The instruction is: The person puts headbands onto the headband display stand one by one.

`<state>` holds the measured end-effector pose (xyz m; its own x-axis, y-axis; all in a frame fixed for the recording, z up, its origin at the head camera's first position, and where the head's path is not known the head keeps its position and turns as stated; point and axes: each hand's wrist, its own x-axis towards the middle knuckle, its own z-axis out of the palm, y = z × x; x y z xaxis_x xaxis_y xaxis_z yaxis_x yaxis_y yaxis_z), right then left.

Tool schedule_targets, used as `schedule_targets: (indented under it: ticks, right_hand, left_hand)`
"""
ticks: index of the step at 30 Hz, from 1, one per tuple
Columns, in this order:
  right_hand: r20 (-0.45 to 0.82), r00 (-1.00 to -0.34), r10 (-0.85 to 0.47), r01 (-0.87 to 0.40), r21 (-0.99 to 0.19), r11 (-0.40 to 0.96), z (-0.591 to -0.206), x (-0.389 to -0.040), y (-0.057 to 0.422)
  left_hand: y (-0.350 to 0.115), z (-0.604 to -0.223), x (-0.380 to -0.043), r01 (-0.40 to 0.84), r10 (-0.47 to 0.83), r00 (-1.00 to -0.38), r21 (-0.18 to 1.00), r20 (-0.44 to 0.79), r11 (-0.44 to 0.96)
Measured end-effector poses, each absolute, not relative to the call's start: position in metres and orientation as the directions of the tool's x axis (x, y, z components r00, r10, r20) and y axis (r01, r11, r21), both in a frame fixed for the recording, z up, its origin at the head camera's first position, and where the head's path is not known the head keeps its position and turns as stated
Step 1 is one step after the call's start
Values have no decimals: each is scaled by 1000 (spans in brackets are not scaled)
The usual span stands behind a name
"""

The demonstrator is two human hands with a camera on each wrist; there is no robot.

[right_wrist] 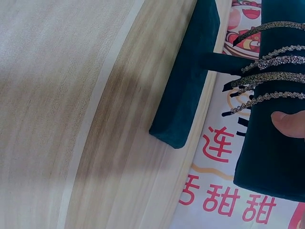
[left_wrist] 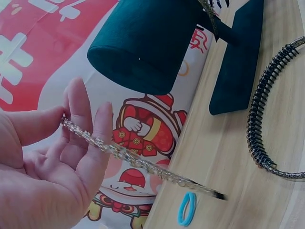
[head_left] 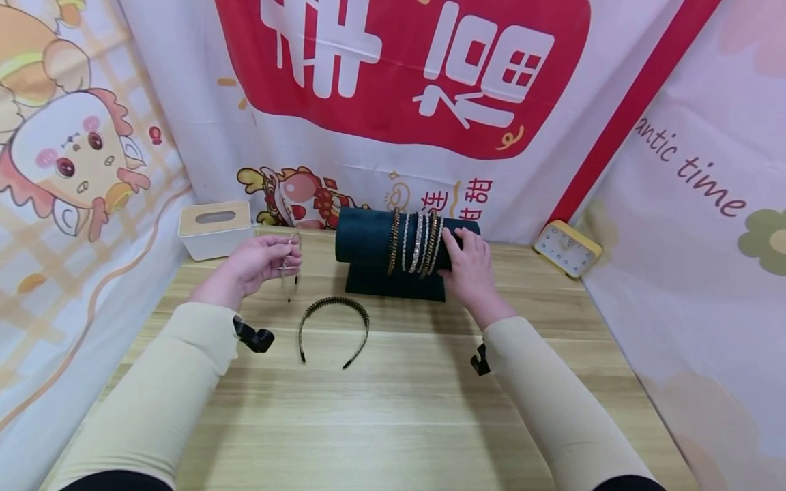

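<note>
A slim, glittery headband [left_wrist: 138,160] is pinched between the thumb and fingers of my left hand [head_left: 265,262], left of the display stand. Its dark tip points down in the left wrist view. The dark green, padded display stand [head_left: 362,235] has a horizontal roll on a flat base [right_wrist: 178,109]. Several sparkly and brown headbands [head_left: 419,242] hang side by side over the roll. My right hand [head_left: 471,266] grips the roll's right end, its thumb [right_wrist: 289,124] on the front beside the outermost headband. Most of that hand is out of the right wrist view.
A dark coiled headband [head_left: 335,301] lies on the wooden table [head_left: 393,409] before the stand. A white tissue box [head_left: 215,235] stands back left, a yellow clock [head_left: 568,248] back right. In the left wrist view a small blue hair tie [left_wrist: 187,209] lies on the table.
</note>
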<state>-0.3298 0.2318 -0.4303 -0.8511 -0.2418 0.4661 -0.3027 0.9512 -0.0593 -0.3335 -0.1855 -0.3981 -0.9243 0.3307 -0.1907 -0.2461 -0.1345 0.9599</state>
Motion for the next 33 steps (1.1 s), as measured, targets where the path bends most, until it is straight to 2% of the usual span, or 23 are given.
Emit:
schedule_targets:
  ticks: [8,13,24,33]
  right_hand:
    - [456,-859,-232,-291,-62,955,-429,-330,232]
    - [441,-869,-225,-282,-67,957,-428,-330,232]
    - [438,-870,-227,-284,-68,956,-426,-328,231]
    - [431,-874,-224,-280,-70,957,-428,-329,231]
  left_hand:
    - [-175,-403,-337,-162,349,-933,968,-86,-193]
    - [-165,-402,-342,-104,318,-948,972,-32,-211]
    - [-130,-389,-355,-35,284,-958,975,30,-220]
    - [-103,-384,-364,-43,339,-939,967,47,-252]
